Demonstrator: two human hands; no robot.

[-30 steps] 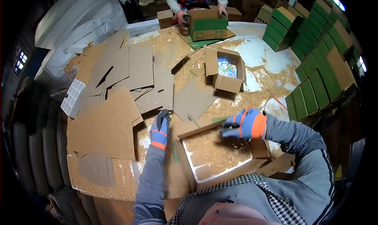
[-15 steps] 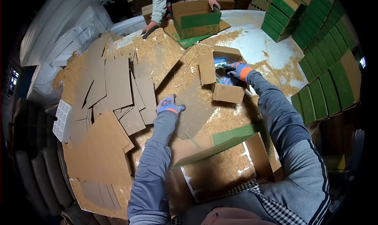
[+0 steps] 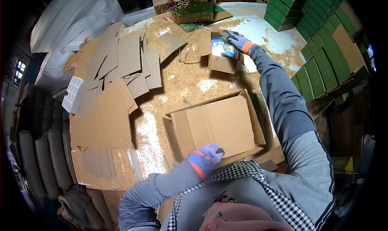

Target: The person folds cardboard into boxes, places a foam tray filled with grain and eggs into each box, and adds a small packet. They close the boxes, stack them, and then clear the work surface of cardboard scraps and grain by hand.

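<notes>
Where the table's left side begins, white moulded tray [image 3: 73, 94] lies tilted beside large brown cardboard sheet [image 3: 101, 122]; thinner grey cardboard sheets [image 3: 129, 57] overlap just beyond. Main item, open shallow carton [image 3: 173, 138], sits at the near middle of the table, walls up, with flat cardboard panel [image 3: 230, 126] within them. Gloved left hand [image 3: 207, 158] is over the near edge of the panel, fingers partly curled; cannot tell whether they pinch the edge or only rest on it. Judgement: a light, flat press near each corner should seat the panel better than one push at the middle, which could bow it or splay the walls. Steady the near wall meanwhile.

Small open carton [image 3: 222, 64], farther off, holds blue-and-white packets [image 3: 222, 49]. Gloved right hand [image 3: 238, 42] is at its far right rim, fingers extended, not widely spread; any grip on flap or packet cannot be told. Judgement: lift packets from above, clear of the flaps, so that the carton does not drag or tip. The arm is at long reach, so a slower, steadier lift seems wise. Green cartons [image 3: 323, 75] stand stacked along the right edge; keep the elbow clear of them
</notes>
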